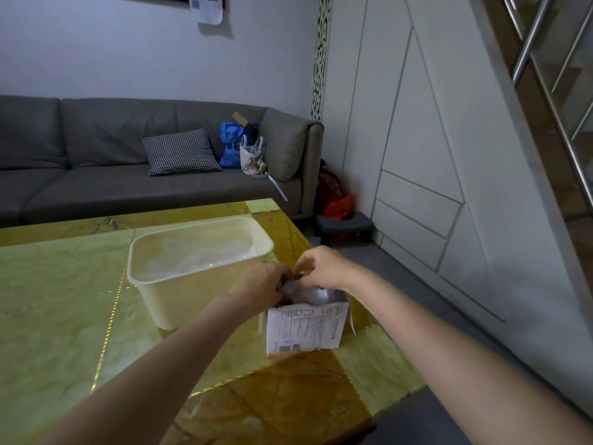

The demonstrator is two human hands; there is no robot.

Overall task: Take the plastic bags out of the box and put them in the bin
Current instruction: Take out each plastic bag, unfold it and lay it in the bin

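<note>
Grey fabric sofa along back wall, houndstooth cushion on it. Glossy green-gold marble-look table w/ gold seams. Cream translucent plastic bin, rectangular w/ rounded corners, crinkled film inside. Small printed cardboard box just right of bin, top open. Left hand & right hand both curled at box mouth, pinching clear crumpled plastic bags there.

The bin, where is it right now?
In the head view, the cream plastic bin stands on the yellow table, just left of the small cardboard box, touching the left hand.
</note>
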